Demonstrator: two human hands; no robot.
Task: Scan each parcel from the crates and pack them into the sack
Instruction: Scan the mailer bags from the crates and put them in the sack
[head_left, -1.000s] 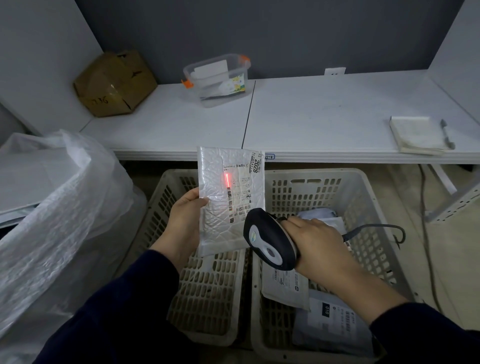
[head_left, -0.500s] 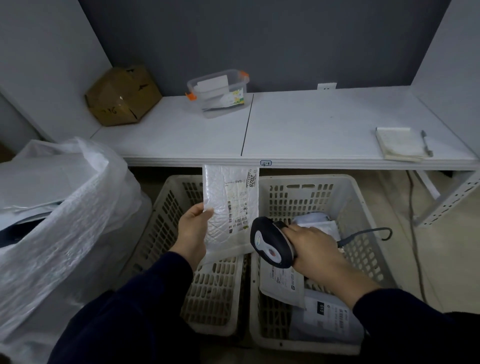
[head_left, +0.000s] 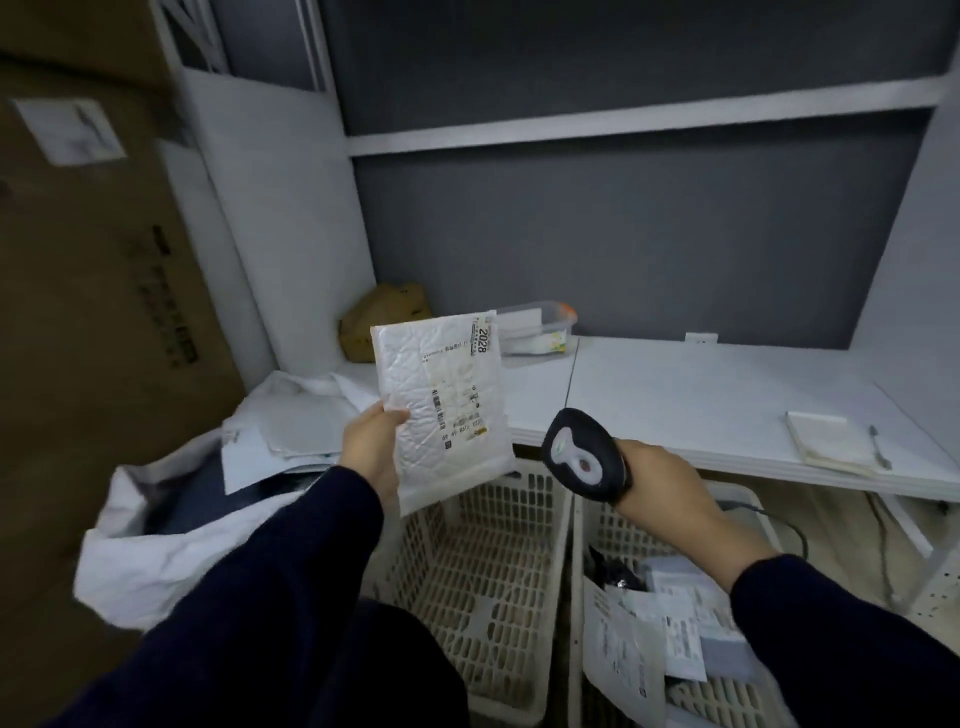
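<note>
While upright, parcel (head_left: 441, 405) pinched by left hand (head_left: 371, 452), scanner (head_left: 584, 454) clenched in right hand (head_left: 670, 493).

Left hand (head_left: 371, 452) pinches the parcel (head_left: 447, 395) (thumb in front); right hand (head_left: 670, 486) grips the scanner (head_left: 584, 454).

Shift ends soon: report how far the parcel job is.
Done: parcels lie in the sack; the left crate looks nearly bare. In hand: left hand holds a white mailer, right hand grips the scanner. Left: several labelled packets wait in the right crate.
</note>
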